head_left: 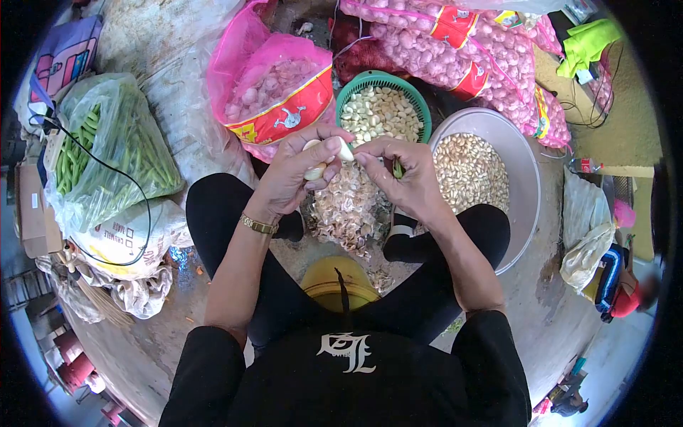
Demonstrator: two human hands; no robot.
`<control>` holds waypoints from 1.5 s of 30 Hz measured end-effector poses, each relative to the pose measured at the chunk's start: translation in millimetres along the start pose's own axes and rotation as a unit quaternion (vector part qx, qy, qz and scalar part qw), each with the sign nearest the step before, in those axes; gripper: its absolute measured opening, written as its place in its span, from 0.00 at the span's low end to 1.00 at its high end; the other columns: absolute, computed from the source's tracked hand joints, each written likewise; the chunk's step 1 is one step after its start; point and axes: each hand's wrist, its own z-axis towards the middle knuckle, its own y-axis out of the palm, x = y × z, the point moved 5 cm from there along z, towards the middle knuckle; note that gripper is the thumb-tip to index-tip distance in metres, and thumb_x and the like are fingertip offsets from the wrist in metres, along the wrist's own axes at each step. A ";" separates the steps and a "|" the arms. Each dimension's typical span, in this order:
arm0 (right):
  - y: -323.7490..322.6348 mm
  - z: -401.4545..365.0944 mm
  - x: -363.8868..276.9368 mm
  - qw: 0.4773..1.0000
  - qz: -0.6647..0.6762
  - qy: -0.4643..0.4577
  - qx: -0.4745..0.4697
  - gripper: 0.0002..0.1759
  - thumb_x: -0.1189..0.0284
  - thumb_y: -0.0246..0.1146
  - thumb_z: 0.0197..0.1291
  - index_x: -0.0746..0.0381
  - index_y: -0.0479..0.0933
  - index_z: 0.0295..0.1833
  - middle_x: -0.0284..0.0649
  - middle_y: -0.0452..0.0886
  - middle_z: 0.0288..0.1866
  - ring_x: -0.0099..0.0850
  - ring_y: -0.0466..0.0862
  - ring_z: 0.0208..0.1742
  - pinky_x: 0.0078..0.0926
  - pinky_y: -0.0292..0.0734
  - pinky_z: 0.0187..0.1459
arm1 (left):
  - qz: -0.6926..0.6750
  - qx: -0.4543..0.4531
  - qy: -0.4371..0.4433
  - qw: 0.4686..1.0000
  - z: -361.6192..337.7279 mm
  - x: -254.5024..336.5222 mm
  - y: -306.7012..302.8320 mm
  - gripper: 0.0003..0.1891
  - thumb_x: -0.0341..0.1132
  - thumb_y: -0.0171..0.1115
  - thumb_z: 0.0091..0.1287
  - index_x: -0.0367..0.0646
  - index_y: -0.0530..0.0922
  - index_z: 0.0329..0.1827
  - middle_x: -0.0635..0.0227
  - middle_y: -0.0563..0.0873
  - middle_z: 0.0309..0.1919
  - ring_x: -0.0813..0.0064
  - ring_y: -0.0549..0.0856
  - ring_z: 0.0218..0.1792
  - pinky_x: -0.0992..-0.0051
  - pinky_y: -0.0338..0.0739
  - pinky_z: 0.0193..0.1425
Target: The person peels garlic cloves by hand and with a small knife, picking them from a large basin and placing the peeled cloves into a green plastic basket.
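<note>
My left hand is closed around several garlic cloves; one pale peeled clove sticks out at its thumb and fingertip. Against that clove, my right hand pinches with thumb and forefinger. A small greenish thing shows within the right hand's curled fingers, too covered to name. Below both hands lies a heap of dry garlic skins. Just beyond them, a green plastic basket holds peeled cloves. To the right, a pale wide basin contains unpeeled loose cloves.
An opened pink mesh sack of garlic stands ahead on the left. Full garlic sacks are stacked ahead on the right. Green beans fill a clear bag at left. A yellow bucket-like object sits between my legs. Another person is far right.
</note>
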 end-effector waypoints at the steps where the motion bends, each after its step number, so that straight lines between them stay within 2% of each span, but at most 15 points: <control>1: 0.0 -0.2 -0.2 1.000 0.000 0.000 0.000 0.05 0.77 0.65 0.63 0.66 0.84 0.41 0.34 0.86 0.36 0.15 0.77 0.33 0.15 0.69 0.31 | 0.004 0.003 -0.003 1.000 -0.2 0.1 0.2 0.13 0.38 0.62 0.71 0.39 0.79 0.52 0.72 0.79 0.29 0.89 0.75 0.24 0.90 0.62 0.20; 4: 0.1 0.4 -2.7 1.000 -0.005 -0.006 0.003 0.04 0.76 0.65 0.62 0.66 0.83 0.39 0.32 0.85 0.34 0.15 0.76 0.30 0.15 0.68 0.30 | 0.011 0.010 0.002 1.000 2.0 -3.0 -0.4 0.13 0.38 0.63 0.70 0.39 0.80 0.52 0.73 0.79 0.28 0.89 0.75 0.24 0.89 0.63 0.20; 7: -0.9 0.0 0.8 0.999 0.003 0.039 0.009 0.07 0.75 0.68 0.59 0.68 0.82 0.39 0.38 0.86 0.33 0.18 0.81 0.33 0.20 0.75 0.36 | 0.008 0.007 -0.012 1.000 2.7 -3.7 -0.4 0.14 0.38 0.63 0.70 0.38 0.80 0.52 0.72 0.79 0.29 0.89 0.74 0.24 0.89 0.63 0.20; 13: -0.2 -1.3 6.3 0.996 0.019 0.087 0.022 0.09 0.73 0.68 0.60 0.69 0.81 0.40 0.31 0.82 0.28 0.15 0.74 0.29 0.17 0.70 0.31 | 0.005 0.005 -0.013 1.000 6.0 -4.4 3.0 0.14 0.37 0.63 0.70 0.37 0.79 0.52 0.72 0.79 0.29 0.89 0.75 0.25 0.89 0.64 0.21; 18: -3.7 -2.2 12.6 0.974 0.109 0.194 0.035 0.10 0.70 0.66 0.64 0.69 0.82 0.42 0.29 0.81 0.31 0.13 0.71 0.31 0.15 0.67 0.31 | -0.004 0.007 -0.008 1.000 10.7 -5.0 4.2 0.16 0.37 0.62 0.71 0.36 0.79 0.55 0.71 0.79 0.28 0.89 0.74 0.25 0.89 0.66 0.21; 22: -5.0 -3.1 11.3 0.977 0.100 0.184 0.039 0.13 0.67 0.67 0.64 0.68 0.82 0.43 0.30 0.81 0.31 0.13 0.73 0.32 0.14 0.68 0.34 | 0.024 -0.008 -0.012 1.000 12.6 -6.5 1.5 0.17 0.37 0.61 0.71 0.37 0.78 0.58 0.72 0.78 0.27 0.89 0.74 0.25 0.89 0.65 0.22; 25: -5.4 -4.0 11.6 0.975 0.144 0.160 0.057 0.16 0.64 0.68 0.63 0.67 0.81 0.43 0.29 0.79 0.29 0.13 0.71 0.27 0.13 0.66 0.28 | 0.025 -0.019 -0.005 0.999 13.1 -8.5 2.2 0.17 0.37 0.61 0.71 0.37 0.79 0.57 0.73 0.77 0.26 0.89 0.74 0.25 0.89 0.63 0.21; 27: -4.4 -10.4 19.7 0.923 0.235 0.305 0.023 0.16 0.63 0.69 0.63 0.66 0.81 0.43 0.27 0.78 0.27 0.12 0.69 0.22 0.13 0.60 0.22 | 0.029 -0.024 -0.009 0.999 12.5 -6.5 3.5 0.17 0.37 0.61 0.71 0.38 0.79 0.57 0.73 0.77 0.26 0.89 0.74 0.26 0.89 0.63 0.21; 30: -1.9 -10.8 23.3 0.912 0.267 0.311 0.027 0.14 0.63 0.69 0.63 0.65 0.80 0.42 0.25 0.76 0.25 0.10 0.63 0.19 0.12 0.52 0.19 | 0.043 -0.024 -0.011 0.999 12.3 -5.7 6.2 0.17 0.37 0.62 0.71 0.38 0.79 0.57 0.73 0.77 0.27 0.89 0.74 0.26 0.88 0.62 0.21; 34: 1.7 -9.8 28.8 0.922 0.244 0.296 0.048 0.13 0.66 0.69 0.63 0.66 0.79 0.41 0.28 0.76 0.24 0.14 0.69 0.22 0.16 0.61 0.20 | 0.051 0.012 -0.013 0.999 14.5 -6.9 9.6 0.16 0.37 0.64 0.69 0.38 0.80 0.55 0.74 0.79 0.27 0.90 0.74 0.25 0.89 0.62 0.21; 35: -4.3 -4.5 32.0 0.977 0.101 0.157 0.100 0.11 0.69 0.68 0.62 0.67 0.79 0.42 0.31 0.76 0.23 0.18 0.73 0.23 0.20 0.65 0.23 | 0.051 0.011 -0.013 0.999 16.7 -10.0 8.1 0.16 0.37 0.64 0.69 0.38 0.80 0.55 0.74 0.79 0.27 0.90 0.74 0.25 0.89 0.62 0.21; 36: -7.8 -1.2 18.9 0.988 -0.046 0.013 0.147 0.10 0.72 0.67 0.62 0.67 0.78 0.42 0.35 0.77 0.22 0.23 0.77 0.25 0.24 0.70 0.26 | 0.064 0.045 -0.020 0.997 19.3 -15.9 1.9 0.15 0.37 0.65 0.69 0.39 0.80 0.53 0.75 0.79 0.27 0.90 0.74 0.24 0.89 0.62 0.21; 39: -7.1 -3.8 2.2 0.967 -0.194 -0.083 0.141 0.06 0.77 0.65 0.61 0.69 0.78 0.42 0.44 0.80 0.25 0.31 0.82 0.30 0.30 0.75 0.33 | 0.076 0.089 -0.028 0.993 21.2 -31.0 -3.2 0.13 0.38 0.65 0.69 0.39 0.81 0.50 0.75 0.80 0.28 0.90 0.74 0.24 0.89 0.62 0.21; 43: -2.3 -4.5 4.3 0.969 -0.216 -0.048 0.114 0.05 0.77 0.62 0.66 0.69 0.78 0.42 0.38 0.82 0.34 0.20 0.77 0.34 0.24 0.75 0.38 | 0.075 0.089 -0.014 0.993 20.8 -31.2 -2.2 0.11 0.36 0.64 0.69 0.40 0.80 0.49 0.75 0.80 0.31 0.89 0.75 0.26 0.89 0.63 0.22; 45: -4.2 -1.9 17.1 0.985 -0.077 0.057 0.141 0.05 0.76 0.62 0.66 0.69 0.78 0.42 0.39 0.82 0.37 0.19 0.76 0.35 0.22 0.74 0.39 | 0.077 0.068 -0.006 0.995 19.4 -29.0 -1.3 0.11 0.36 0.64 0.69 0.40 0.80 0.49 0.75 0.80 0.31 0.89 0.75 0.26 0.89 0.63 0.22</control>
